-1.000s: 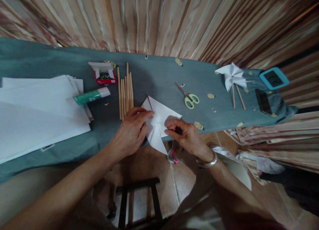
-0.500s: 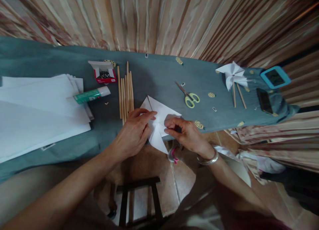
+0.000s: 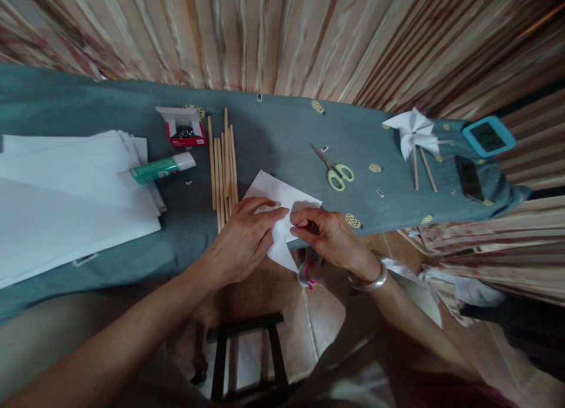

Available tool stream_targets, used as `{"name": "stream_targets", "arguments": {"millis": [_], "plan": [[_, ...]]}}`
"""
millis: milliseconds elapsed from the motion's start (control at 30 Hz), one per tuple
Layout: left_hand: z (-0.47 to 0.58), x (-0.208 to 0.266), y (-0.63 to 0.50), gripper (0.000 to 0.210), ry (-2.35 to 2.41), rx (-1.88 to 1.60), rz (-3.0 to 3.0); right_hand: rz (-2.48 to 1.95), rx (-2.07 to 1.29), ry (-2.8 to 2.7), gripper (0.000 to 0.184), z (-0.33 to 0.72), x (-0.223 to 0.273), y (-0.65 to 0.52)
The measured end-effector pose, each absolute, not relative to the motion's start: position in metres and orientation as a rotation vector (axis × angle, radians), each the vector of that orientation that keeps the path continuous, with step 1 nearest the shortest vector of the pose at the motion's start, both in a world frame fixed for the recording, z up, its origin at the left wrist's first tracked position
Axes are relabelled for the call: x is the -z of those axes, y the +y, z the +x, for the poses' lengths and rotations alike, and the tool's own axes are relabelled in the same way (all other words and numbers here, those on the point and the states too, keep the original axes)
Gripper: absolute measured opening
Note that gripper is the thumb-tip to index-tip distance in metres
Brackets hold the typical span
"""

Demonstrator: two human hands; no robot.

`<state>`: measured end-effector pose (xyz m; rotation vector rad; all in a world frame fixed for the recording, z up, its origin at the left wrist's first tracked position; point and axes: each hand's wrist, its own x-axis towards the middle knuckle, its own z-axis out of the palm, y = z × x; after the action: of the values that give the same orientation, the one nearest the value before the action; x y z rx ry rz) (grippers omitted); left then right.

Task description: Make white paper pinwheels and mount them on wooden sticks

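A white square of paper, cut and partly folded into a pinwheel [image 3: 289,191], lies at the table's front edge with one pointed flap hanging over it. My left hand [image 3: 242,237] holds it from the left, its index finger reaching to the middle of the sheet. On the right side, my right hand [image 3: 324,231] pinches a corner of the paper between thumb and fingers. The fingertips of both hands are close together near the centre. Whether a pin is between them I cannot tell.
Wooden sticks [image 3: 226,166], an open box of pins [image 3: 185,130] and a glue stick [image 3: 162,168] lie left, beside stacked paper [image 3: 66,190]. Scissors [image 3: 335,171] rest behind my right hand. Farther right are a finished pinwheel [image 3: 414,131], a phone [image 3: 468,178] and a blue-framed device [image 3: 488,136].
My left hand has slid right across the paper, its index finger now nearer my right fingertips. My right hand has hardly moved and keeps its pinch.
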<state>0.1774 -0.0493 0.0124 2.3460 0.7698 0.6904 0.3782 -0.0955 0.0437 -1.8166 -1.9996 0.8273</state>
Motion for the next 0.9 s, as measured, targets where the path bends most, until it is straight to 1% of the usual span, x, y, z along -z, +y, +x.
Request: {"name": "stream_targets", "arguments": {"millis": [267, 500, 667, 800, 900], "plan": [[0.178, -0.016, -0.049, 0.038, 0.724, -0.544, 2.590, -1.818, -0.837, -1.995, 0.004, 0.378, -0.044, -0.096], [0.181, -0.015, -0.055, 0.035, 0.767, -0.554, 2.681, -1.810, -0.698, -2.017, 0.005, 0.377, -0.040, -0.100], [0.176, -0.016, -0.054, 0.035, 0.786, -0.642, 2.500, -1.808, -0.679, -2.023, 0.007, 0.377, -0.038, -0.101], [0.166, -0.025, -0.046, 0.034, 0.874, -0.777, 2.257, -1.795, -0.637, -2.036, 0.007, 0.377, -0.038, -0.102], [0.160, -0.031, -0.042, 0.031, 0.941, -0.819, 2.203, -1.799, -0.617, -2.021, 0.008, 0.379, -0.040, -0.104]]}}
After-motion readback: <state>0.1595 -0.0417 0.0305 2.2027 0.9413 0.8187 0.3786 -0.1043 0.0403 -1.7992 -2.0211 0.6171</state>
